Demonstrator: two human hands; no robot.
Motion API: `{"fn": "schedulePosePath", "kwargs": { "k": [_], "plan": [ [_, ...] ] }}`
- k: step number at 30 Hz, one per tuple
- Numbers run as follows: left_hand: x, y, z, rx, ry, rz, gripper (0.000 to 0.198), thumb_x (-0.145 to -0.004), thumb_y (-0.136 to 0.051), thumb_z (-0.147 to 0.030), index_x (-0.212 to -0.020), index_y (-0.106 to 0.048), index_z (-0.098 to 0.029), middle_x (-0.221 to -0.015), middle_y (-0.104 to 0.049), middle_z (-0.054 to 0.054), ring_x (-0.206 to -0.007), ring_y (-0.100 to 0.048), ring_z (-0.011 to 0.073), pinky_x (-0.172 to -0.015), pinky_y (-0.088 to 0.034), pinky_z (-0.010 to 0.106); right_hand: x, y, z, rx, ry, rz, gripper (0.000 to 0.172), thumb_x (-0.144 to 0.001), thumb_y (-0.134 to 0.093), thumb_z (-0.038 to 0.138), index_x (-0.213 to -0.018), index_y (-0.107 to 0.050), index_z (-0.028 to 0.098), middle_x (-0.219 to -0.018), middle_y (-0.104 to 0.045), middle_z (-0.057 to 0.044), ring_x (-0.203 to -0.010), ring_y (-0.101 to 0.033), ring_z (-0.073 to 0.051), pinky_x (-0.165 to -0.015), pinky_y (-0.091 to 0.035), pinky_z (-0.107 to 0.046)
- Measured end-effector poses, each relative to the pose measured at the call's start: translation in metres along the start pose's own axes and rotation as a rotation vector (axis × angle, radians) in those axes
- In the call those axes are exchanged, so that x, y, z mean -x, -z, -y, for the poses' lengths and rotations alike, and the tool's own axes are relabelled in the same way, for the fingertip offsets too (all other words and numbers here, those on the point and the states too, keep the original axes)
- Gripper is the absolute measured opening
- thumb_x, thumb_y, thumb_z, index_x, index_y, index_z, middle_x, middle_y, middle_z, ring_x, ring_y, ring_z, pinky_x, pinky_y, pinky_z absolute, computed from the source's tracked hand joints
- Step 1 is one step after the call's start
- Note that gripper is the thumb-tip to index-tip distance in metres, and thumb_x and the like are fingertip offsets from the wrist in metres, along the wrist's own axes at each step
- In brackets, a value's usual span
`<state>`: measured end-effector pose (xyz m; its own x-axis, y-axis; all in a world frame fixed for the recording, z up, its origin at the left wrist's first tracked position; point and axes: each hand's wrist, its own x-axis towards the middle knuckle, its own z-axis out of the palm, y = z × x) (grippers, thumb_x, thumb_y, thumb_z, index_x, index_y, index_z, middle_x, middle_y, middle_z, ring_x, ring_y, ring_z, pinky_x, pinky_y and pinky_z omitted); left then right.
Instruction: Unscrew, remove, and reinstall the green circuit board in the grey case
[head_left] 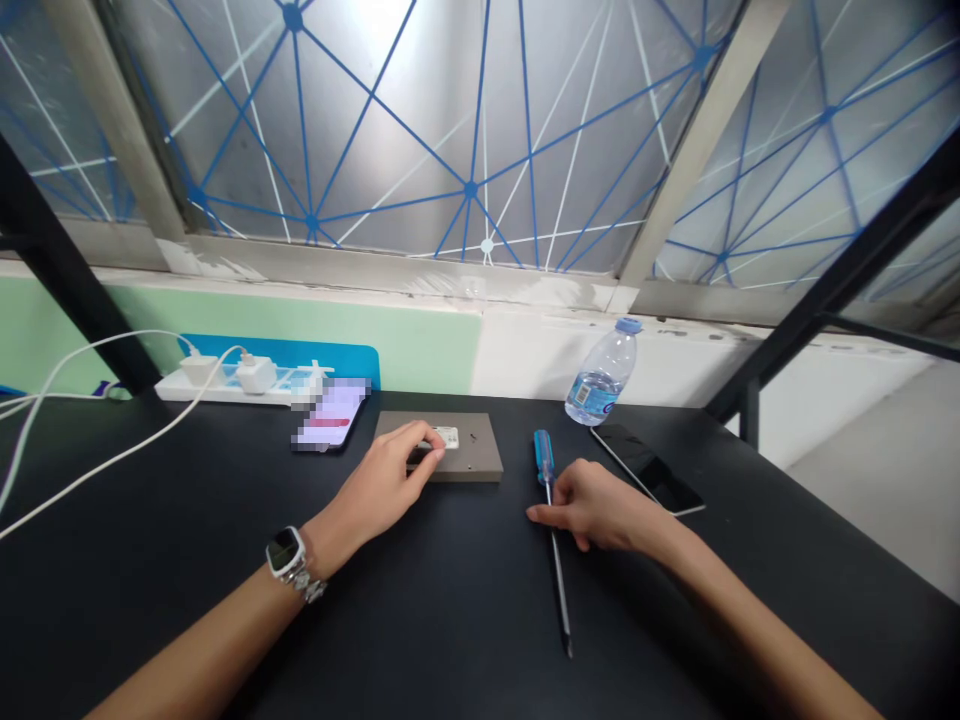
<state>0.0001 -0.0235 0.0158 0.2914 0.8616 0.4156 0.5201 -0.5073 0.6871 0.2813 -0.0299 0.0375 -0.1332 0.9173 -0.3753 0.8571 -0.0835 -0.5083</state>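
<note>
Over a flat grey-brown panel (480, 450) rests my left hand (394, 465), its thumb and index finger bent together in a pinch. Right at those fingertips is a small whitish piece (451, 437) on the panel; whether it is held or only touched does not show clearly. A screwdriver (559, 590) with a blue handle lies lengthwise on the black table, its tip towards me. My right hand (596, 505) closes on its metal shaft just below the handle, thumb across the shaft and the other fingers curled.
Behind my right hand are a plastic water bottle (600, 375) and a dark phone (649, 468). A phone with a lit screen (334, 415) lies left of the panel. White cables run from a power strip (225, 385) by the wall. Black frame posts flank the table (450, 620).
</note>
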Motion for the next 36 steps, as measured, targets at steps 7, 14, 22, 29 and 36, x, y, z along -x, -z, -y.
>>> {"fn": "schedulePosePath", "kwargs": {
  "k": [7,14,22,29,36],
  "plan": [
    [0.002,-0.002,-0.007,0.051,-0.01,-0.025,0.011,-0.094,-0.052,-0.024,-0.089,-0.062,-0.021,-0.09,-0.068,0.004,-0.087,-0.064,0.0205,-0.075,-0.047,0.034,-0.015,-0.002,-0.004,-0.358,-0.021,0.035,0.021,-0.075,-0.063,0.023,-0.057,-0.053,0.018,-0.041,-0.052,0.004,-0.031,-0.042,-0.007,-0.03,-0.026,-0.018],
    [-0.002,-0.013,-0.009,0.661,0.278,-0.056,0.017,-0.088,-0.064,-0.033,-0.086,-0.061,-0.017,-0.089,-0.072,0.006,-0.087,-0.067,0.0189,-0.082,-0.053,0.035,-0.006,-0.009,0.01,-1.073,0.355,-0.049,0.026,-0.086,-0.064,0.036,-0.072,-0.05,0.019,-0.05,-0.057,0.005,-0.036,-0.048,-0.007,-0.035,-0.038,-0.017],
    [0.002,-0.02,-0.02,1.094,0.566,-0.061,0.024,-0.082,-0.076,-0.034,-0.092,-0.066,-0.013,-0.094,-0.072,0.008,-0.094,-0.069,0.0194,-0.087,-0.055,0.033,0.0,-0.028,0.022,-1.223,0.636,-0.287,0.017,-0.09,-0.066,0.033,-0.09,-0.061,0.017,-0.081,-0.074,-0.007,-0.072,-0.071,-0.019,-0.065,-0.056,-0.03],
    [0.003,-0.022,-0.016,1.178,0.589,-0.023,0.021,-0.085,-0.074,-0.031,-0.097,-0.069,-0.014,-0.098,-0.073,0.009,-0.1,-0.068,0.0197,-0.092,-0.054,0.032,-0.001,-0.032,0.019,-1.218,0.645,-0.37,0.016,-0.089,-0.068,0.032,-0.091,-0.064,0.017,-0.08,-0.074,-0.007,-0.069,-0.071,-0.019,-0.063,-0.057,-0.031],
    [0.004,-0.023,-0.015,1.192,0.582,-0.018,0.019,-0.085,-0.074,-0.029,-0.095,-0.07,-0.013,-0.101,-0.073,0.01,-0.101,-0.068,0.0204,-0.095,-0.053,0.033,-0.001,-0.034,0.019,-1.233,0.629,-0.4,0.016,-0.088,-0.069,0.032,-0.091,-0.063,0.017,-0.079,-0.074,-0.006,-0.067,-0.071,-0.019,-0.062,-0.059,-0.031]
  ]
}}
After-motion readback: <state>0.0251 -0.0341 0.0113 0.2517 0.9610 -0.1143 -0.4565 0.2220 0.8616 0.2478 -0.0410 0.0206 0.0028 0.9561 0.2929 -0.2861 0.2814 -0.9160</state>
